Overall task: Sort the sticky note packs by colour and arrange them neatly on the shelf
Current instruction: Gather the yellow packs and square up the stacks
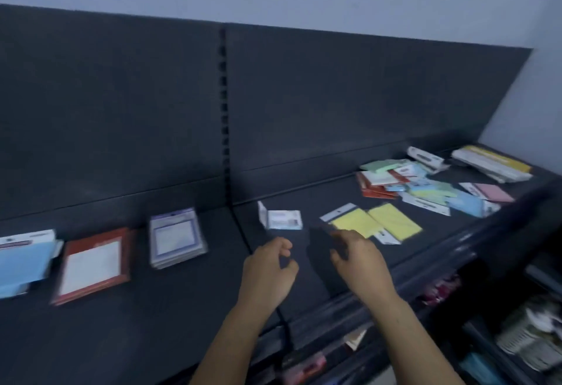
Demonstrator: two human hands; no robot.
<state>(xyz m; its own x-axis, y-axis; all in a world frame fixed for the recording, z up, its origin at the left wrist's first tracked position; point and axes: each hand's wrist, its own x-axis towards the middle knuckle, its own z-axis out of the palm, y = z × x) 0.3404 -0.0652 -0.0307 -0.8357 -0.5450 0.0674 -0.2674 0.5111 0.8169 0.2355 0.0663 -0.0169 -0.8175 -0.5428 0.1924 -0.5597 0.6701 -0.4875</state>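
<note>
On the dark shelf (pixel 182 308) lie sorted packs: a light blue stack (pixel 21 263) at far left, a red-framed pack (pixel 92 264), and a purple-bordered stack (pixel 176 237). A small pale blue pack (pixel 282 219) sits mid-shelf, with two yellow packs (pixel 377 223) to its right. A mixed heap of green, red, blue and pink packs (pixel 425 187) lies at the right. My left hand (pixel 267 269) hovers over the shelf with loosely curled fingers, holding nothing. My right hand (pixel 359 258) hovers just in front of the yellow packs, fingers relaxed. The picture is blurred.
A yellow and white stack of long packs (pixel 492 162) lies at the far right back. The shelf's back panel (pixel 334 95) rises behind. Lower shelves (pixel 532 339) at the bottom right hold assorted goods. The front rail (pixel 425 278) runs below my hands.
</note>
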